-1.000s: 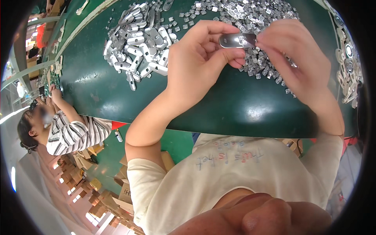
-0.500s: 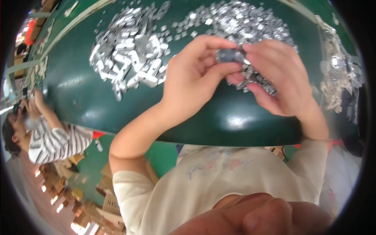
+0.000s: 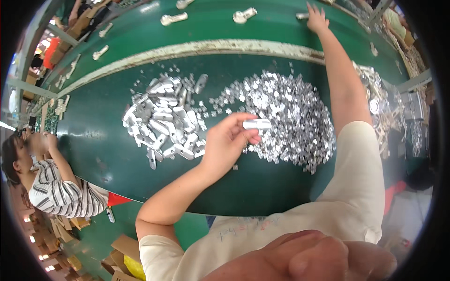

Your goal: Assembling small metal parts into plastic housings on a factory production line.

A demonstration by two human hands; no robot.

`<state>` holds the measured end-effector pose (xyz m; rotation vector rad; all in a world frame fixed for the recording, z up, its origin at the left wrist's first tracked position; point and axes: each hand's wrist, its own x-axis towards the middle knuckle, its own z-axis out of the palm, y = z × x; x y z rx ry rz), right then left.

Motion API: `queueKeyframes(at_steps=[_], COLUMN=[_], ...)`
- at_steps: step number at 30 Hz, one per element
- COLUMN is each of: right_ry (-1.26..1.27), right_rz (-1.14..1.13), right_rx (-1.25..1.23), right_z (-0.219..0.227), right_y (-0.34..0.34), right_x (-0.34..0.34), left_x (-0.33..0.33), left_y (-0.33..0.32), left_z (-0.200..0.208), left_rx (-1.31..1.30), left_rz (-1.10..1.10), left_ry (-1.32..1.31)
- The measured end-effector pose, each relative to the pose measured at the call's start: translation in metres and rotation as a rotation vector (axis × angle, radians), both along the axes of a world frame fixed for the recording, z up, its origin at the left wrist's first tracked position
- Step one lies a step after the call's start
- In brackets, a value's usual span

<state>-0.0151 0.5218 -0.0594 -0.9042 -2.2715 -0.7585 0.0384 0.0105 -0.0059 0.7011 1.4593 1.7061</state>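
My left hand [image 3: 226, 143] pinches a shiny silver metal piece with a rounded end [image 3: 257, 124] between thumb and fingers, above the near side of the small-parts pile. My right hand [image 3: 318, 19] is stretched far forward over the green conveyor belt [image 3: 206, 30], its fingers spread. Right beside those fingers lies a small silver-white part [image 3: 303, 16]; whether they touch it is hard to see. On the dark green table [image 3: 93, 140] are a heap of long silver metal pieces [image 3: 161, 117] to the left and a bigger heap of tiny shiny metal parts [image 3: 290, 117] in the middle.
A worn pale rail [image 3: 187, 50] divides table from belt. Whitish parts with a round head and handle [image 3: 244, 15] lie spaced along the belt. More pale parts [image 3: 375, 103] are piled at the right. A co-worker in a striped top [image 3: 61, 187] sits at the left, near cardboard boxes [image 3: 124, 253].
My hands were together over the small-parts pile; now they are apart. The right has reached far forward to the belt, while the left keeps a silver piece. The view has shifted forward.
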Motion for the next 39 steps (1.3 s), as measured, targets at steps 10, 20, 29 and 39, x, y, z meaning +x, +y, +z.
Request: queueKeyframes(at_steps=[10, 20, 29, 39], right_ry=[0.716, 0.190, 0.007, 0.005], right_rz=[0.573, 0.855, 1.062, 1.008], right_rx=[-1.891, -1.804, -1.139, -1.004], right_z=[0.062, 0.113, 0.103, 0.094], right_y=[-0.128, -0.326, -0.345, -0.357], right_x=[0.062, 0.186, 0.197, 0.192], left_x=[-0.003, 0.006, 0.013, 0.016], left_y=[-0.006, -0.006, -0.010, -0.009], left_z=[0.000, 0.018, 0.016, 0.014], left_rx=[0.031, 0.041, 0.014, 0.045], left_rz=[0.084, -0.002, -0.089, -0.067], left_ry=[0.001, 0.051, 0.165, 0.057])
